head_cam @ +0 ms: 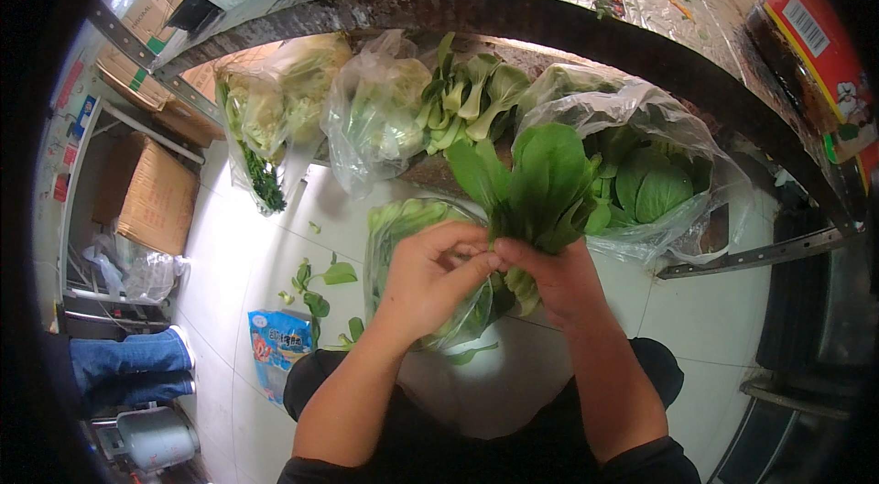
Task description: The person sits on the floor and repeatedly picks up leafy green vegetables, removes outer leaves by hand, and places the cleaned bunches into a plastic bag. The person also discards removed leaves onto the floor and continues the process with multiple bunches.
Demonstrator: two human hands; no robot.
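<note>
My right hand (560,274) is closed round a head of leafy bok choy (542,182), its dark green leaves pointing away from me. The fingertips of my left hand (446,271) are pinched at the base of the leaves beside my right thumb; whether a stem is between them I cannot tell. Under my hands, a clear plastic bag of greens (398,230) rests on the tiled floor. On the low shelf beyond lie several bare bok choy heads (474,96), and to their right an open plastic bag holds more bok choy (652,185).
Bagged cauliflower (384,106) and other bagged vegetables (275,99) line the shelf at left, beneath a metal table edge (412,6). Loose leaves (316,302) and a blue printed packet (278,346) lie on the floor. Another person's jeans-clad legs (130,364) are near a gas cylinder (158,439).
</note>
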